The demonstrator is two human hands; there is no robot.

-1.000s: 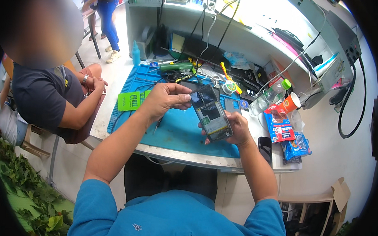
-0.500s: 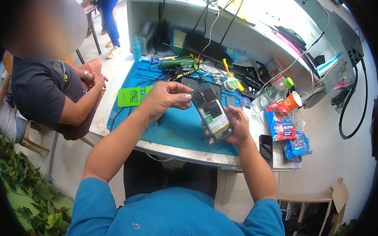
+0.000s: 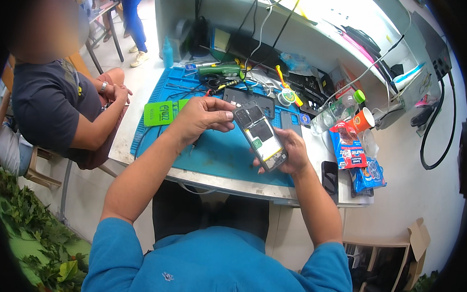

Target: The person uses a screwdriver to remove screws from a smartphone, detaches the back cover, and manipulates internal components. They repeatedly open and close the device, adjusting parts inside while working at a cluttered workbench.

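Observation:
An opened smartphone (image 3: 262,136) is held tilted above the blue work mat (image 3: 217,158), its back cover off and its pale battery and dark inner parts exposed. My right hand (image 3: 292,154) grips it around the lower right side, with the fingers underneath. At the phone's upper left edge, the thumb and fingers of my left hand (image 3: 206,116) are pinched together. Whether a small part sits between those fingertips cannot be made out. Behind the phone lies a dark flat phone-shaped panel (image 3: 255,101). A bright green box (image 3: 161,112) rests left of my left hand.
Tools and cables crowd the mat's back, including a green-handled tool (image 3: 220,71) and a solder spool (image 3: 286,96). To the right stand a plastic bottle (image 3: 337,113), an orange cup (image 3: 363,119), snack packets (image 3: 349,145) and a black phone (image 3: 329,176). A person (image 3: 55,109) sits at left.
The phone has tilted a little in my hands, and its battery now looks brighter. Both hands keep nearly the same hold. The seated person has shifted slightly left in view.

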